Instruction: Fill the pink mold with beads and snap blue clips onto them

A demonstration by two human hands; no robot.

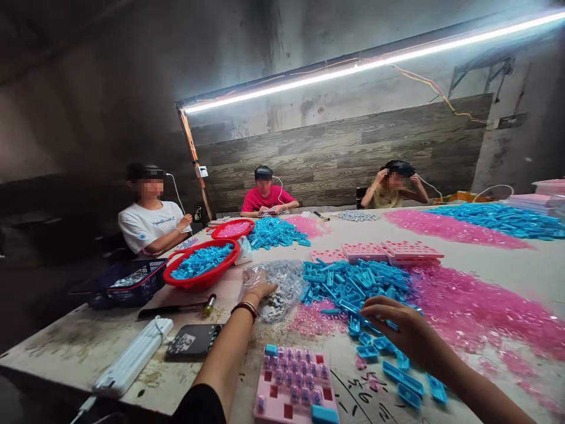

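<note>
My left hand (260, 287) rests on a clear plastic bag (289, 280) of small whitish parts. Its visible thumb is stretched out; the other fingers partly blend into the plastic. My right hand (395, 315) hangs over the near edge of a heap of blue plastic pieces (357, 280), fingers apart and slightly bent, with nothing visible in them. Between my forearms lies a pink tray (276, 400) with several rows of small clear-and-purple parts and blue pieces at two corners. Loose blue pieces (402, 377) and pink clear bits (313, 318) are scattered nearby.
Red baskets (200, 285), a dark blue basket (152, 280), a power strip (132, 359), a black box (194, 341) and a dark-handled tool (209, 305) stand left. Pink pieces (481, 306) spread right; pink trays (412, 252) are stacked behind. Three people sit across the table.
</note>
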